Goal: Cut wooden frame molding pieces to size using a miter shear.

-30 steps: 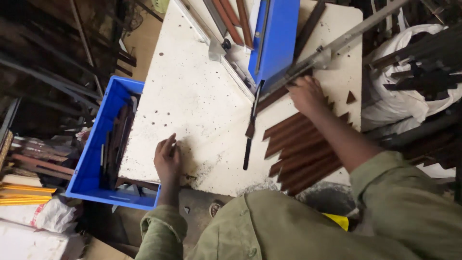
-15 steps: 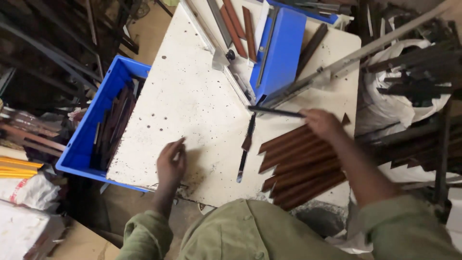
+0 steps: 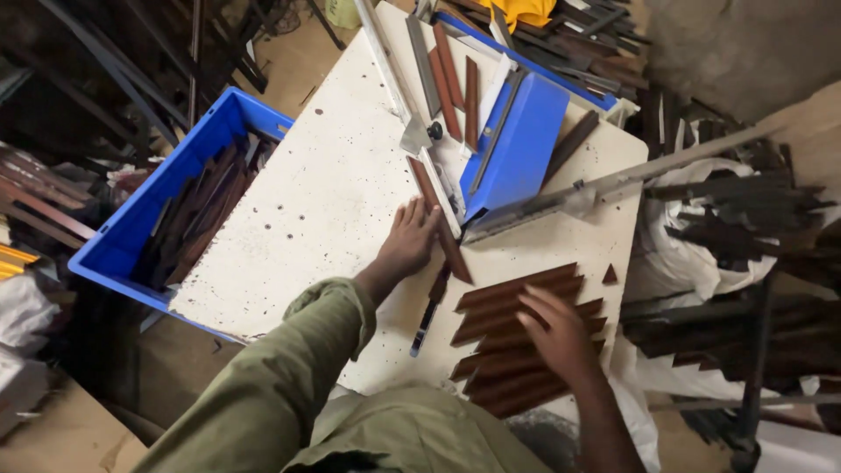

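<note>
Feeding a brown strip to the cutter, next one being picked

Far to the left of both hands, blue crate [image 3: 131,236] hanging off the counter [image 3: 298,201] edge, loaded with dark strips. Left hand [image 3: 407,241] flat on the counter, fingers [image 3: 419,215] spread and pressing on the brown strip [image 3: 438,219] that runs past the fingertips up along the metal guide rail [image 3: 399,88]; no pinch, just a palm-down hold. Just right of those fingers, blue cutter block [image 3: 517,153] with its long lever [image 3: 648,166] angling away. Right hand [image 3: 552,328] down on the stack of brown strips [image 3: 517,302], fingers curled over the top pieces, grip itself not clear. Positioning step by the look of it; next move likely calls for the strip square against the rail and the left fingers clear of the blade.
</note>
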